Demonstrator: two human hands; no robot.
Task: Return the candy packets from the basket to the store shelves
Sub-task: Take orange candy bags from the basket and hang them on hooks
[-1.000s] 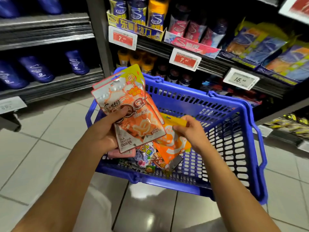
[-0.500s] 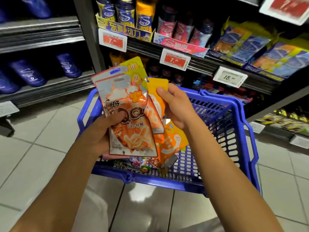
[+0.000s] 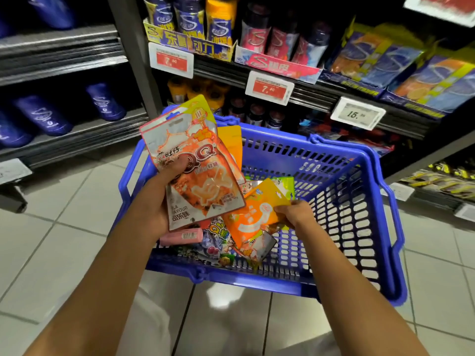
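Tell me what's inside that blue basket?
The blue basket holds candy packets: an orange packet pinched by the right hand, a pink pack and colourful packets beneath. The left hand holds a fan of packets that covers the rest.

The floor (image 3: 51, 214) was laid with pale glossy tiles and grey grout lines, and a bright patch of overhead light reflected on the near tiles. On the far left, dark metal shelves (image 3: 64, 55) carried blue pouches (image 3: 43, 116) lying on their sides. A grey upright post (image 3: 133, 60) divided them from the right-hand shelving (image 3: 334, 96), which stood in shadow. There, blue and yellow canisters (image 3: 187, 16) sat in a yellow display tray, with pink and dark ones (image 3: 277, 39) beside them and blue and orange bags (image 3: 411, 70) farther right. Two red price tags (image 3: 171, 60) and a white price tag (image 3: 357, 116) hung from the shelf edges.
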